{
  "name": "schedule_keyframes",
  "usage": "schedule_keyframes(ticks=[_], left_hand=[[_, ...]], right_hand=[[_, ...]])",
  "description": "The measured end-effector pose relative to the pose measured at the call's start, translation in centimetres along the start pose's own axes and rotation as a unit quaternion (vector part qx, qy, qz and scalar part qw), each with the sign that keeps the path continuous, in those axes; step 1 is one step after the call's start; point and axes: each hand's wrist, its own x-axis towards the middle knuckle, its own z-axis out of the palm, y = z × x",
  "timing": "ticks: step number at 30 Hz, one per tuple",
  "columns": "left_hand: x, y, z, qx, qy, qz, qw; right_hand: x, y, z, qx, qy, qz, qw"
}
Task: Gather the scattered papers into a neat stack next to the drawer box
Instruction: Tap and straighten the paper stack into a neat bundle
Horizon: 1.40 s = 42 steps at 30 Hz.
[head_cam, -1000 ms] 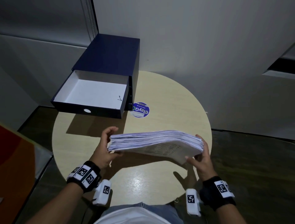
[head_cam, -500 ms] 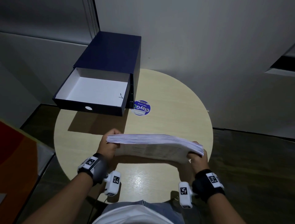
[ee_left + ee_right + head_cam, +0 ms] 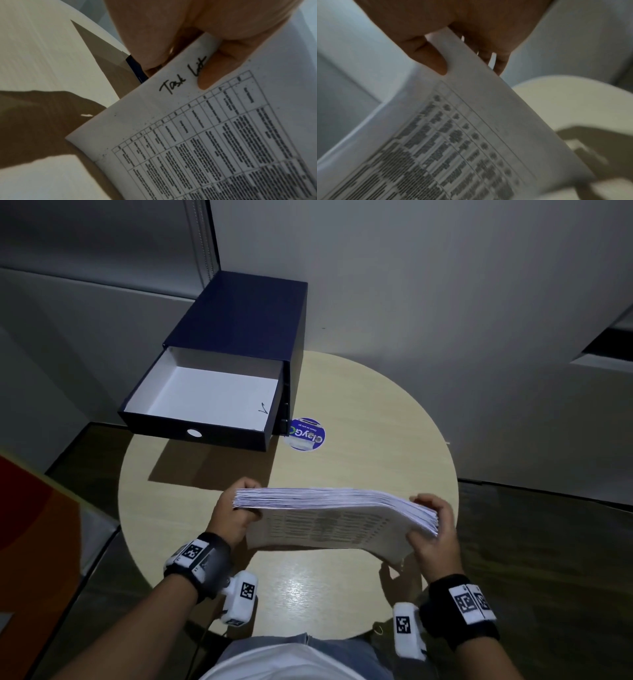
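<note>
Now both hands hold the stack of papers [image 3: 329, 518] above the surface [image 3: 376, 412]: left hand [image 3: 233, 515] and right hand [image 3: 435, 529] each grip an end.

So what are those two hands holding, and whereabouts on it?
A thick stack of papers, tilted above the table: the left hand grips its left end, the right hand its right end.
</note>
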Motion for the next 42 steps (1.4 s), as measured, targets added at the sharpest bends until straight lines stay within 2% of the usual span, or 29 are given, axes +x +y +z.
schedule_keyframes(ticks=[2,4,6,9,11,12,13,15,16,19,22,25,28,33,35,38,40,42], left_hand=[[0.0,0.6,0.3,-0.006,0.004,0.004,1.000],[0.1,0.8,0.6,-0.013,0.013,-0.004,1.000],[0.4,0.6,0.7,-0.017,0.016,-0.003,1.000],[0.5,0.5,0.7,-0.044,0.003,0.001,0.999],[0.2,1.0,0.7,-0.068,0.007,-0.012,0.998],[0.1,1.1,0.7,-0.077,0.013,-0.017,0.997],[-0.1,1.2,0.6,-0.079,0.015,-0.018,0.997],[0.2,1.1,0.5,-0.076,0.009,-0.015,0.997],[0.3,1.0,0.6,-0.068,0.008,-0.019,0.997],[0.5,1.1,0.8,-0.047,0.015,-0.033,0.998],[0.6,1.6,1.0,-0.035,0.014,-0.018,0.999],[0.6,2.2,1.4,-0.020,-0.004,0.003,1.000],[0.6,3.5,1.8,0.011,-0.024,0.043,0.999],[0.4,6.7,2.4,0.045,-0.063,0.100,0.992],[0.5,7.4,1.6,0.073,-0.089,0.112,0.987],[0.7,8.2,-0.3,0.099,-0.106,0.081,0.986],[0.7,8.9,-1.0,0.004,-0.089,0.047,0.995],[0.9,9.4,-1.0,-0.174,-0.067,0.037,0.982]], right_hand=[[-0.1,-2.7,0.6,-0.124,0.027,-0.118,0.985],[-0.8,-6.2,2.8,-0.263,0.015,-0.273,0.925],[-2.3,-9.5,6.5,-0.355,-0.056,-0.362,0.860],[-3.8,-9.9,12.3,-0.454,-0.209,-0.395,0.771],[-3.8,-8.4,14.8,-0.514,-0.279,-0.395,0.708],[-3.8,-7.8,15.4,-0.532,-0.296,-0.395,0.688],[-3.7,-7.6,15.7,-0.530,-0.296,-0.392,0.691],[-3.6,-7.9,15.4,-0.490,-0.261,-0.376,0.742],[-3.4,-8.0,15.2,-0.488,-0.249,-0.365,0.753],[-2.7,-7.4,14.2,-0.532,-0.250,-0.347,0.731],[-2.2,-7.3,13.2,-0.520,-0.226,-0.311,0.763],[-1.3,-7.6,11.9,-0.525,-0.228,-0.294,0.766],[0.4,-8.5,10.6,-0.517,-0.196,-0.278,0.785],[1.7,-10.6,7.3,-0.517,-0.224,-0.237,0.791],[2.5,-11.1,5.3,-0.466,-0.203,-0.248,0.824],[3.5,-12.1,2.1,-0.306,-0.195,-0.242,0.900],[3.9,-12.6,0.5,-0.222,-0.191,-0.224,0.929],[4.1,-12.4,-0.4,-0.137,-0.176,-0.205,0.953]])
